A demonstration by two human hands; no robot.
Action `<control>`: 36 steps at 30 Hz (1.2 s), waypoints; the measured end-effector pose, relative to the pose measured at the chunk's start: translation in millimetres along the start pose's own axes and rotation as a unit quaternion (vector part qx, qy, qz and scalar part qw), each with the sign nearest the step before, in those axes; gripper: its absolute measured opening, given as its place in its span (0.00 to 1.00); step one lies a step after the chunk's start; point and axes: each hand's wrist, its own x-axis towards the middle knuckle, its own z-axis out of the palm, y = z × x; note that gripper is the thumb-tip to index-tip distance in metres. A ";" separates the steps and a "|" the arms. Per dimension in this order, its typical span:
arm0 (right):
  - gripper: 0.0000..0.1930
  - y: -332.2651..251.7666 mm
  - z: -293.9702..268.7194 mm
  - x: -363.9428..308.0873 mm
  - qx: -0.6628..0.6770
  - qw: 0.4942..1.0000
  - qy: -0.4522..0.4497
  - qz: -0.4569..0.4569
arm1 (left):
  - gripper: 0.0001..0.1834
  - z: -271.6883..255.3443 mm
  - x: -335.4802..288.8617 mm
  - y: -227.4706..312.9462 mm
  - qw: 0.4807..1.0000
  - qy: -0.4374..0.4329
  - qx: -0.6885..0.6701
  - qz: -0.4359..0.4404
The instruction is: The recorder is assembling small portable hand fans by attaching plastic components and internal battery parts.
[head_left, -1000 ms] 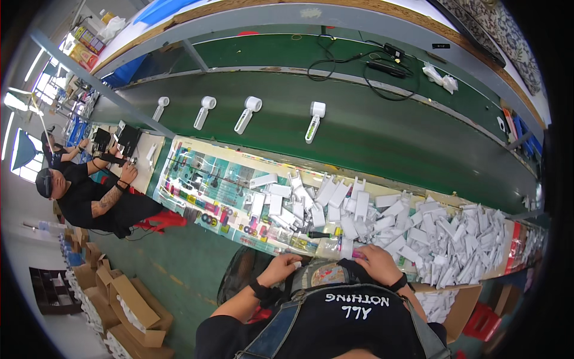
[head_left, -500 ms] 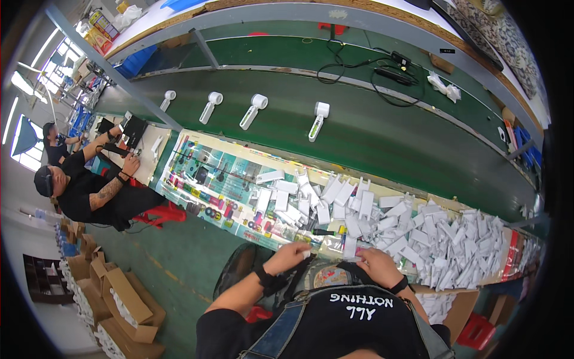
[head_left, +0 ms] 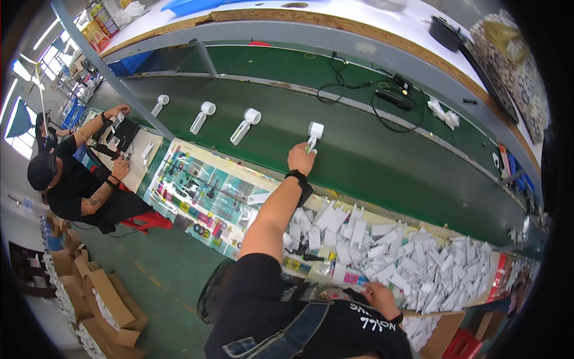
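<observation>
Beyond the tabletop [head_left: 230,172], at the dark green surface [head_left: 382,158], a white round-headed device [head_left: 316,130] extends from the nearer left hand [head_left: 301,160], which grips its lower handle, its long axis pointing away, while the right hand [head_left: 382,299], contents unclear, hangs beside the white parts [head_left: 439,272].

The left hand [head_left: 302,159], earlier near the waist, now extends to twelve o'clock, gripping the rightmost handheld fan [head_left: 315,130]. Toward ten o'clock, a co-worker's hand [head_left: 117,111] now reaches past the black case [head_left: 126,133].
</observation>
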 end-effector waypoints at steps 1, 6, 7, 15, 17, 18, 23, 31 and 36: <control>0.11 5.0 1.2 -2.5 0.013 1.000 0.005 0.028 | 0.20 10.7 9.9 7.1 0.998 0.014 0.060 -0.023; 0.13 18.2 0.2 -13.7 0.039 0.994 0.037 0.095 | 0.24 49.7 36.3 5.6 0.973 0.038 0.194 -0.119; 0.13 18.0 -0.6 -12.2 0.027 0.991 0.022 0.128 | 0.25 53.9 39.9 -1.6 0.967 0.001 0.212 -0.138; 0.12 18.5 -0.5 18.2 0.039 0.990 -0.010 0.133 | 0.11 69.7 60.3 -54.4 0.971 -0.025 0.236 0.005; 0.11 17.3 2.4 23.4 0.037 0.993 0.011 0.107 | 0.11 63.5 61.7 -57.6 0.978 -0.049 0.202 0.028; 0.11 17.2 3.3 25.6 0.040 0.993 0.009 0.111 | 0.11 62.1 62.1 -56.4 0.977 -0.053 0.204 0.028; 0.12 9.2 0.6 36.6 0.029 0.995 -0.005 0.092 | 0.11 53.8 63.2 -58.7 0.977 -0.035 0.200 0.062; 0.11 0.9 0.5 42.7 0.033 0.994 -0.007 0.104 | 0.13 49.2 64.1 -64.5 0.978 -0.021 0.196 0.066; 0.10 -2.9 1.1 40.7 0.021 0.995 -0.004 0.094 | 0.16 23.1 54.1 -45.1 0.974 -0.085 0.209 -0.025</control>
